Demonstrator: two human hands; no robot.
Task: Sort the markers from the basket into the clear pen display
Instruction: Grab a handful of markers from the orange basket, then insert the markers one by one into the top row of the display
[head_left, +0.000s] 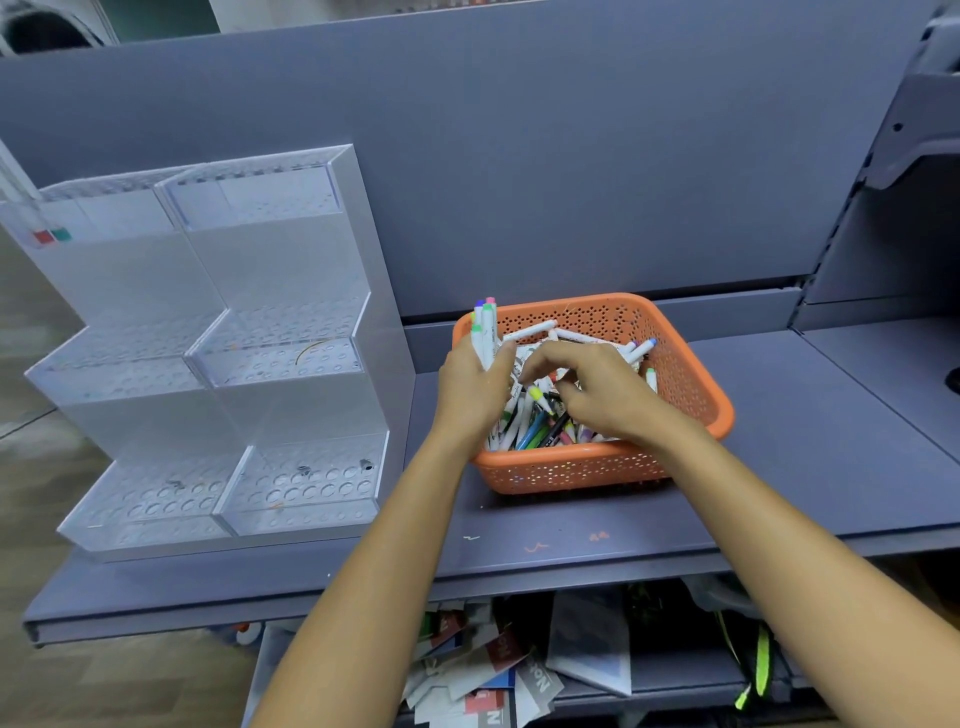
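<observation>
Reaching 2 forearms (395, 571) over grey shelf (779, 441): clutching bunch of markers (485, 332) caps-up in left grip (470, 387) at orange basket (571, 460) rim; burying curled right grip (605, 397) among loose markers (535, 431) inside, hold impossible to tell. Beside basket, left: clear pen display (291, 364).

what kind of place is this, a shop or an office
Likely a stationery shop or its stockroom: grey metal shelving with a slotted upright, a tiered clear pen display standing on it, and an orange basket full of markers.

Seemingly capped markers (527, 431) in orange basket (571, 470)
</observation>
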